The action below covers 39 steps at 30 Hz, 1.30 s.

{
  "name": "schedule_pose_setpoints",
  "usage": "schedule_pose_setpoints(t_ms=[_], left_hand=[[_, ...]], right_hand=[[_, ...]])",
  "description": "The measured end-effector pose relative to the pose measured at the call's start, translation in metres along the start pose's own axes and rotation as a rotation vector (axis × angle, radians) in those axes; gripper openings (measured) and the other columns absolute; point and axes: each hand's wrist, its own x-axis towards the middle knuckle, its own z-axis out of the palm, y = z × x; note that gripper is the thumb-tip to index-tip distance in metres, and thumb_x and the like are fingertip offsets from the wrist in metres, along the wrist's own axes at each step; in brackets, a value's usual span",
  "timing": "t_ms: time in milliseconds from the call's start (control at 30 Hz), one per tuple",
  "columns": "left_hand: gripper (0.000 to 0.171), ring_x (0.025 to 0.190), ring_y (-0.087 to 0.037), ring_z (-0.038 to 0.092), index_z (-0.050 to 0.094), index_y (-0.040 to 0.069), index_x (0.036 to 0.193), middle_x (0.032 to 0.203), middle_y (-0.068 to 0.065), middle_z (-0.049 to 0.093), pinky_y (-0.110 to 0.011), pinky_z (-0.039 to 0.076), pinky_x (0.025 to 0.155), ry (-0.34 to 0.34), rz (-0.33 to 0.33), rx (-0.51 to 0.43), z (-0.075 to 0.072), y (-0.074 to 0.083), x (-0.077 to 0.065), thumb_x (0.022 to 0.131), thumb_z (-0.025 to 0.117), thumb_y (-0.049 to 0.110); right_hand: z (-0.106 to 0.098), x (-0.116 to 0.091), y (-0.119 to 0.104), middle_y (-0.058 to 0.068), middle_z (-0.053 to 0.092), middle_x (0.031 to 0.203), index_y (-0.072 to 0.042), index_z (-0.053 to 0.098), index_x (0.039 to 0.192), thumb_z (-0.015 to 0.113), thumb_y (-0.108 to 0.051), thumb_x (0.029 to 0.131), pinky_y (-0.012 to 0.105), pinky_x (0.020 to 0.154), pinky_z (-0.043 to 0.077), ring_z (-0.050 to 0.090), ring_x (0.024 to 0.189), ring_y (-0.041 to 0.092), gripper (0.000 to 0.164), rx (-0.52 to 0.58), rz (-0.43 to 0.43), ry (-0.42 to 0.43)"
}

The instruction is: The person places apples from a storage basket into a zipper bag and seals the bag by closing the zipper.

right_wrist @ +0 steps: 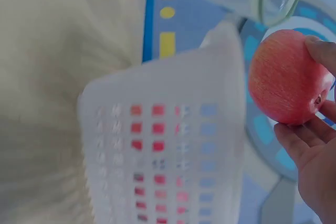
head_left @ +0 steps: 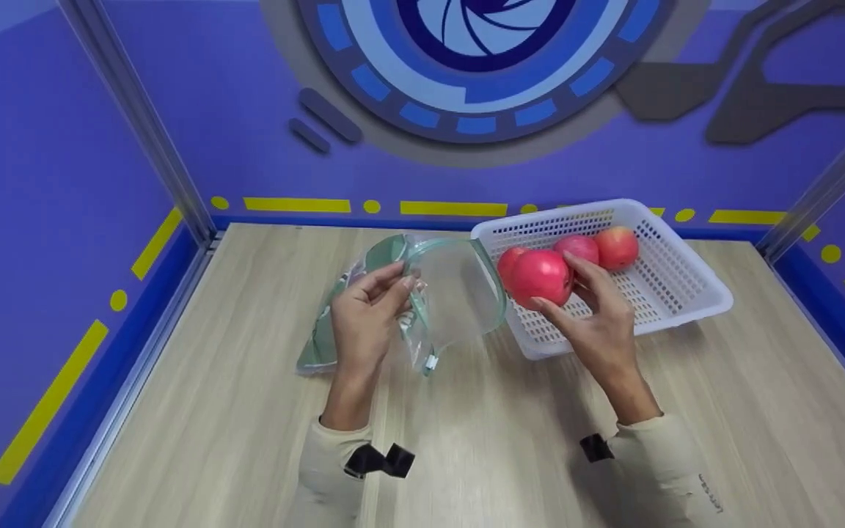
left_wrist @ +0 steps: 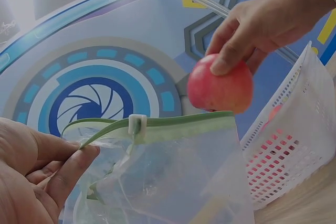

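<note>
A clear zip bag with a green rim and a white slider stands with its mouth spread apart. My left hand pinches the rim at its left side between thumb and fingers. My right hand grips a red apple by thumb and fingertips, above the left edge of the white basket. In the left wrist view that apple hangs just over the bag's right rim, outside the bag. Several more apples lie in the basket, one partly hidden behind the held apple.
Green-and-clear bag material lies on the wooden table under and left of my left hand. The basket stands close to the bag's right side. A blue printed wall closes off the back, with metal posts at the corners.
</note>
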Motion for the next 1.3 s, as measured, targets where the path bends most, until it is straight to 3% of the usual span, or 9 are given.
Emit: schedule_pose_setpoints(t_ms=[167, 500, 900, 1067, 1300], left_hand=[[0.025, 0.090, -0.024, 0.077, 0.078, 0.000, 0.122, 0.104, -0.013, 0.078, -0.028, 0.063, 0.076, -0.002, 0.000, -0.006, 0.000, 0.000, 0.000, 0.097, 0.077, 0.003], [0.025, 0.089, -0.024, 0.077, 0.078, -0.001, 0.121, 0.104, -0.013, 0.078, -0.028, 0.064, 0.077, -0.004, 0.009, 0.007, 0.000, 0.000, 0.001, 0.097, 0.078, 0.004], [0.025, 0.091, -0.025, 0.077, 0.077, 0.001, 0.123, 0.106, -0.012, 0.078, -0.030, 0.063, 0.080, -0.009, -0.018, 0.017, 0.004, 0.000, -0.002, 0.098, 0.077, 0.006], [0.023, 0.092, -0.025, 0.077, 0.078, 0.000, 0.121, 0.105, -0.012, 0.078, -0.030, 0.064, 0.079, 0.005, 0.022, 0.009, 0.004, 0.001, -0.002, 0.098, 0.076, 0.004], [0.023, 0.095, -0.024, 0.077, 0.078, 0.002, 0.122, 0.105, -0.009, 0.078, -0.031, 0.064, 0.080, 0.014, 0.075, 0.024, 0.003, 0.002, -0.002, 0.099, 0.075, 0.004]], right_hand=[[0.007, -0.001, -0.026, 0.028, 0.062, 0.137, 0.014, 0.058, 0.140, 0.089, 0.015, 0.074, 0.024, 0.104, 0.052, 0.063, 0.121, 0.013, 0.073, 0.085, 0.007, -0.008], [0.031, -0.015, -0.008, 0.015, 0.063, 0.142, 0.002, 0.060, 0.144, 0.093, 0.007, 0.076, 0.030, 0.105, 0.053, 0.065, 0.125, 0.022, 0.076, 0.205, 0.041, -0.033], [0.045, -0.024, -0.003, 0.012, 0.063, 0.142, -0.002, 0.062, 0.145, 0.094, 0.000, 0.078, 0.027, 0.105, 0.052, 0.063, 0.126, 0.022, 0.074, 0.192, 0.115, -0.050], [0.052, -0.025, -0.008, 0.012, 0.063, 0.141, -0.001, 0.062, 0.145, 0.094, -0.001, 0.079, 0.026, 0.106, 0.052, 0.063, 0.125, 0.022, 0.073, 0.154, 0.164, -0.072], [0.054, -0.022, -0.032, 0.025, 0.065, 0.137, 0.010, 0.062, 0.139, 0.094, 0.004, 0.075, 0.025, 0.107, 0.050, 0.065, 0.122, 0.036, 0.072, 0.078, 0.024, -0.088]])
